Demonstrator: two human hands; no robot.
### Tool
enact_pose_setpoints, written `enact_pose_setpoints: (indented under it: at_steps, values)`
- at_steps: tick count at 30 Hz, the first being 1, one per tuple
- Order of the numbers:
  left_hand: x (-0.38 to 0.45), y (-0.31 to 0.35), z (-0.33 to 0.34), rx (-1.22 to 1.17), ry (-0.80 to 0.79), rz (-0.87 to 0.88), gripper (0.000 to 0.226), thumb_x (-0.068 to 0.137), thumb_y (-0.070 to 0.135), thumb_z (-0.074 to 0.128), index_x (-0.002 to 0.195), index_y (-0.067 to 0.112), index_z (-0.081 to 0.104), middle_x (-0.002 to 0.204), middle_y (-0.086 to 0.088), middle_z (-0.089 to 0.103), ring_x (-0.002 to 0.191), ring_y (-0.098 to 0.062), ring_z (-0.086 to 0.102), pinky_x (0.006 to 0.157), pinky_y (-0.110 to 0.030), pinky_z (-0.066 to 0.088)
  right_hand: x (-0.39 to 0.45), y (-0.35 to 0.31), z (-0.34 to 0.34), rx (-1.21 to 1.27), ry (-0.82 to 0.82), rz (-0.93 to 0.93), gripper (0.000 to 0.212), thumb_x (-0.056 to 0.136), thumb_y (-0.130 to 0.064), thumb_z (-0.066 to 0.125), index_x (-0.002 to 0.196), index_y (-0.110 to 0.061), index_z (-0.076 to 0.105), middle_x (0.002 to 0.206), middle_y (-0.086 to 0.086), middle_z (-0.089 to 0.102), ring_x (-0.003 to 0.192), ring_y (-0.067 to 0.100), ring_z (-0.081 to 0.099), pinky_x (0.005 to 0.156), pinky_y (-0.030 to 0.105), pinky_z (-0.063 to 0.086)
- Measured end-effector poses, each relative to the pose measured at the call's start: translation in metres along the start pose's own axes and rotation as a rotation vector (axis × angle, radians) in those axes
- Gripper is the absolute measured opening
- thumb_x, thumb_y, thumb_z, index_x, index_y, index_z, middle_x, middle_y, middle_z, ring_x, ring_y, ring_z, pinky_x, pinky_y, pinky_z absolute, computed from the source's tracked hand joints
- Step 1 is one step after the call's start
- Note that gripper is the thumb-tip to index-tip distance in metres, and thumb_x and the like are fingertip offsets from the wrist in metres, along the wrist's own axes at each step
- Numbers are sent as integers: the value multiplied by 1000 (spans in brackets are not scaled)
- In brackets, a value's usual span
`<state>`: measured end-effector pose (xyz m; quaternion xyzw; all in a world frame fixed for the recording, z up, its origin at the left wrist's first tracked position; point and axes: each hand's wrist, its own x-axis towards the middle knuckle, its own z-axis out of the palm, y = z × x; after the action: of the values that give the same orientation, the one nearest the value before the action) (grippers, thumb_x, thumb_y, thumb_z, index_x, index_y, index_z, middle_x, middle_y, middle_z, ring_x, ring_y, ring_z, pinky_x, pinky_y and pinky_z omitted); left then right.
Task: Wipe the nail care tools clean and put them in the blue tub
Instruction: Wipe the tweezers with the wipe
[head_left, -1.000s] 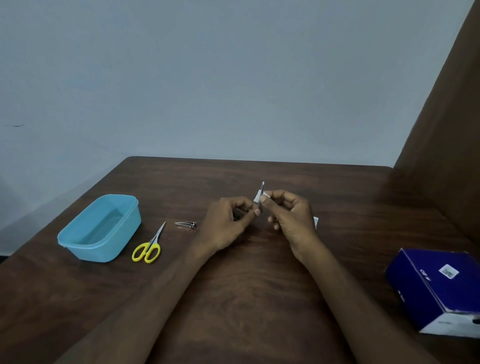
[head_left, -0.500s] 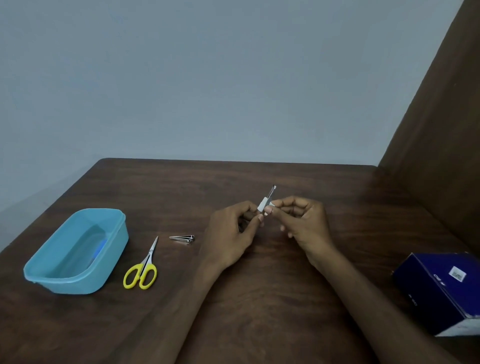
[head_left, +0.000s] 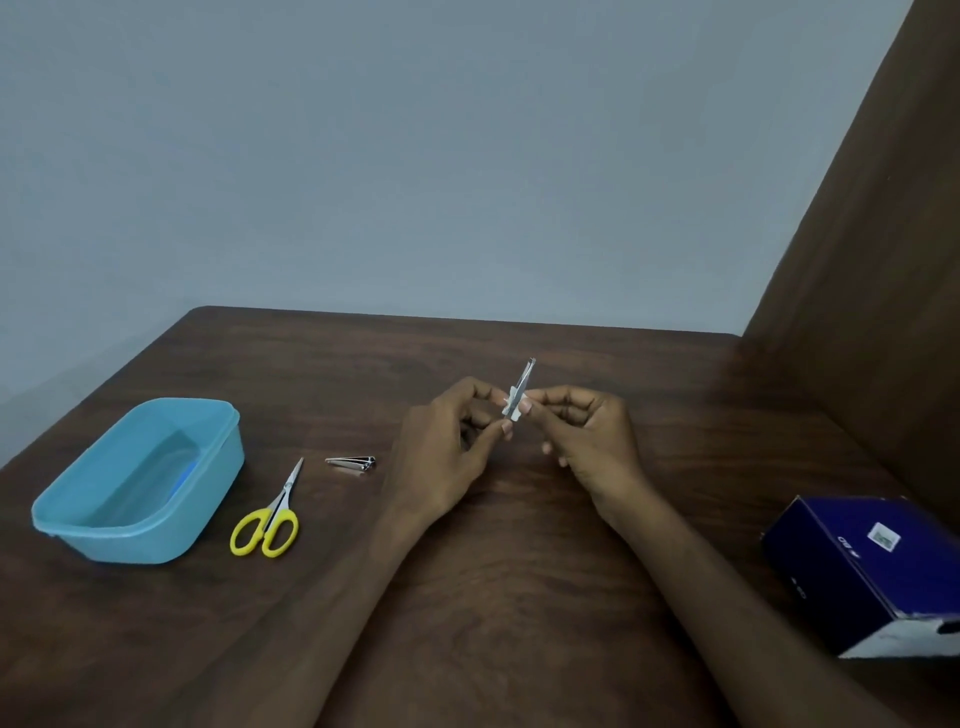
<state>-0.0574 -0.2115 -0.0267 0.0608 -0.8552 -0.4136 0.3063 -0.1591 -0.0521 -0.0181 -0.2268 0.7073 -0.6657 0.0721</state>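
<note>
Head view: I am watching the wiping step. The left hand (head_left: 441, 457) is pinching the lower end of a slim metal tool (head_left: 522, 384), held tilted above the table (head_left: 519, 597), while the right hand (head_left: 587, 436) is pinching a white wipe (head_left: 511, 408) around its shaft. Scissors (head_left: 270, 519) and clippers (head_left: 353, 462) are lying beside the tub (head_left: 135, 530), unwiped, I judge. Next, the wipe needs drawing along the shaft. Since half a second ago, the tool is standing a little steeper
</note>
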Motion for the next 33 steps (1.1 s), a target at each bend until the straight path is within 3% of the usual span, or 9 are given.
enact_pose_setpoints:
  at_steps: [5,11,16,22,28,33]
  values:
    - [-2,1,-2,106,39,36,22,92,33,81,108,41,68,80,20,76,67,-7,67,67,-36,59,-1,0,1,-5,14,19,11,91,-30,84,93,-20,83,86,0,83,54,13,59,49,25,41]
    - [-3,4,-3,212,101,57,19,90,37,84,106,38,73,75,28,71,71,2,66,62,-26,54,-5,-3,4,-69,73,27,41,81,-60,86,83,-19,80,79,-1,81,54,12,65,52,29,45]
    - [-3,8,-3,229,76,69,19,90,37,84,107,44,79,81,30,75,74,-1,69,63,-26,56,0,1,4,-32,95,60,24,85,-41,88,83,-18,80,76,1,80,53,11,62,53,27,44]
    - [-1,4,0,121,51,-20,30,89,30,86,117,37,76,87,30,77,75,-1,72,74,-31,61,1,-1,2,98,144,55,18,83,-25,92,89,-15,78,79,1,81,51,6,57,51,18,44]
    - [-2,8,-2,44,71,-61,39,87,25,89,119,32,67,79,26,78,67,-3,71,66,-17,53,-2,-2,4,-10,91,19,40,79,-33,95,106,-23,66,79,-1,82,58,8,62,67,32,53]
    - [-4,11,-3,28,75,-67,35,87,28,89,111,33,64,74,23,77,66,-3,72,64,-14,51,-1,-2,2,-28,155,-10,44,77,-33,96,106,-26,64,77,-4,81,62,10,66,68,32,52]
